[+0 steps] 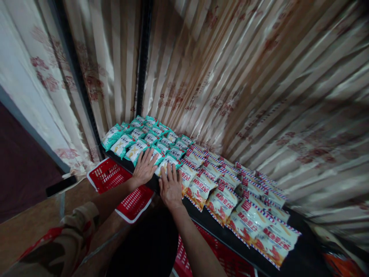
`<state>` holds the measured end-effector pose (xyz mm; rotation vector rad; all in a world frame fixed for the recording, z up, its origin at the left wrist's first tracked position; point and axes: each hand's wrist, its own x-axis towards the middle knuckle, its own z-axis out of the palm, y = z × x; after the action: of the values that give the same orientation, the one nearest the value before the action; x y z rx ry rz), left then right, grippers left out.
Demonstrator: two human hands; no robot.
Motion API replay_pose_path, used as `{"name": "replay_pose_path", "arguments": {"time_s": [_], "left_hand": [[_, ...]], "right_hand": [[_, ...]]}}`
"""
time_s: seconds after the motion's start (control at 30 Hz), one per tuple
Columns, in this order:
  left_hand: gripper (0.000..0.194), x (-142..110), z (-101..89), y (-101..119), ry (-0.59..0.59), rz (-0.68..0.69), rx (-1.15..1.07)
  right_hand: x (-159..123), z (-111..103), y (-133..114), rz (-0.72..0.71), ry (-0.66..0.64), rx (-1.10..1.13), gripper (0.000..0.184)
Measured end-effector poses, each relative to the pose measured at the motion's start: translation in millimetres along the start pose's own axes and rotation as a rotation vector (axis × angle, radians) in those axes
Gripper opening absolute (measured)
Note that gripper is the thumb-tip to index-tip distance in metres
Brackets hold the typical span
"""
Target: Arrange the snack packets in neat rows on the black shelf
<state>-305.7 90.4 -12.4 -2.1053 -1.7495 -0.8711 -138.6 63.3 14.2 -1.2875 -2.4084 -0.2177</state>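
Note:
My left hand (145, 168) lies with fingers stretched out over a front-row teal-and-white snack bag (137, 151). Beside it, my right hand (171, 185) rests with fingers spread on the lower part of another teal snack bag (169, 162), at the end of the teal group. Several teal bags stand in rows on a black shelf (219, 225). To their right are rows of white snack bags with red lettering and striped edges (225, 202), the nearest touching or close to my right fingers. Neither hand grips anything.
Below the shelf's left end sits a red basket (108, 177) with a white rim. More red basket mesh (210, 246) shows under the right part. A pleated, flower-printed curtain (201, 77) hangs behind, with dark upright posts (143, 57). An orange package (340, 261) lies at lower right.

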Motion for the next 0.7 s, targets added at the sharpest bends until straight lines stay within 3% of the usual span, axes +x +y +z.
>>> {"name": "replay_pose_path", "arguments": {"time_s": [0.2, 0.4, 0.5, 0.7], "left_hand": [[0.05, -7, -3.5, -5, 0.126, -0.072, -0.058], [0.054, -7, -7.3, -30, 0.257, -0.497, -0.037], [0.056, -4, -3.2, -42, 0.233, -0.606, -0.022], [0.056, -3, 4.3, -44, 0.151, -0.588, 0.023]], "right_hand": [[-4, -2, -3, -0.041, 0.01, -0.029, 0.047], [-7, 4, -5, -0.073, 0.006, -0.021, 0.046], [-7, 6, -5, -0.068, 0.001, -0.007, 0.047], [-6, 6, -2, -0.092, 0.005, 0.01, 0.045]]}}
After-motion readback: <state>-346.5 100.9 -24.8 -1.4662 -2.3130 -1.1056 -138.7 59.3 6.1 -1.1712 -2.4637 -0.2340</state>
